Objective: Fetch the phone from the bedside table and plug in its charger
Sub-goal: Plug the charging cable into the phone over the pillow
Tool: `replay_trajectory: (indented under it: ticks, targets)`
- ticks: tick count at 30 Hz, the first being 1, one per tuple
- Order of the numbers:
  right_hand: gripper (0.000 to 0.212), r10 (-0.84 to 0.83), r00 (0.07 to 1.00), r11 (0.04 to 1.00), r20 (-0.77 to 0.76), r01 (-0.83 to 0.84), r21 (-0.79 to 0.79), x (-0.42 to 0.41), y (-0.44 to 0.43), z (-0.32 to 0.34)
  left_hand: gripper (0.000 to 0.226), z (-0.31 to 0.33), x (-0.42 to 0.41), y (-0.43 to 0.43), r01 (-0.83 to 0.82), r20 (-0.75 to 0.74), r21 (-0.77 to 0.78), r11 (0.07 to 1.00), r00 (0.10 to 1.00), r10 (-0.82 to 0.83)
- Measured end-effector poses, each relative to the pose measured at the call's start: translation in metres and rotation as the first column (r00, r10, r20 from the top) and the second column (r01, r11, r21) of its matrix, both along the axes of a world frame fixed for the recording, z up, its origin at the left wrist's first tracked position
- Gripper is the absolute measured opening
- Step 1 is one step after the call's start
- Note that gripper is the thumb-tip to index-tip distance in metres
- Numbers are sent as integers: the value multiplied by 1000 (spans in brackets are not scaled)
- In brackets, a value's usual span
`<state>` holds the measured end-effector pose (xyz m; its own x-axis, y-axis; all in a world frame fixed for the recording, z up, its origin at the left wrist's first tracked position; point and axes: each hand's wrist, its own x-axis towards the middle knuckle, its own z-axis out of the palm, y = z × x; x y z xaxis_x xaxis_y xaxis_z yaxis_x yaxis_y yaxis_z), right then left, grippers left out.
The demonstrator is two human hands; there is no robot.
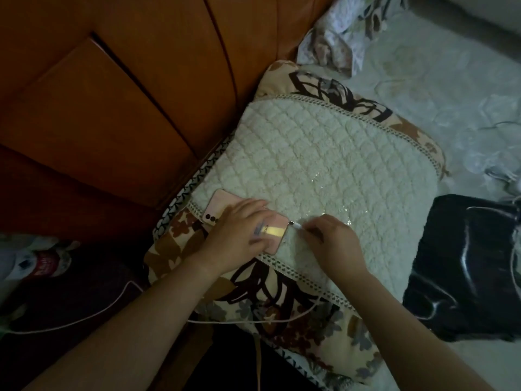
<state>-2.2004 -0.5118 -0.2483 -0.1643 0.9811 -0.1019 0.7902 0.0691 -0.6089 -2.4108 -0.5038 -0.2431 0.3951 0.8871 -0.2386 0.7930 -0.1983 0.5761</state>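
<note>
Low and left of centre in the frame, a pink rectangular phone (222,206) lies back-up on a cream quilted pillow (324,165). The left hand (239,235) presses flat across it. The right hand (332,241) pinches the white charger cable's plug (294,224) at the phone's end.

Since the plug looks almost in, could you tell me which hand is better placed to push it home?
Right. The right hand pinches the charger plug at the phone end; the left hand lies on the phone.
</note>
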Motion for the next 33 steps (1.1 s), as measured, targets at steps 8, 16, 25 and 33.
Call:
replay_trajectory:
  ticks: [8, 16, 25, 33]
  targets:
    - [13, -20, 1000, 994, -22, 22, 104, -4, -6, -10, 85, -15, -8, 4, 138, -62, -6, 990, 988, -138]
    - [14, -57, 997, 992, -45, 62, 107, -12, -1, -12, 79, -18, -6, 7, 80, -16, 80, 994, 997, -79]
    - [12, -32, 999, 986, -41, 38, 163, -16, -1, -7, 81, -15, -8, 7, -42, 27, 144, 989, 999, 39]
    - [14, 73, 993, 979, -95, -53, 198, -23, 6, -1, 83, -13, -18, 8, -79, 68, 87, 993, 995, 73]
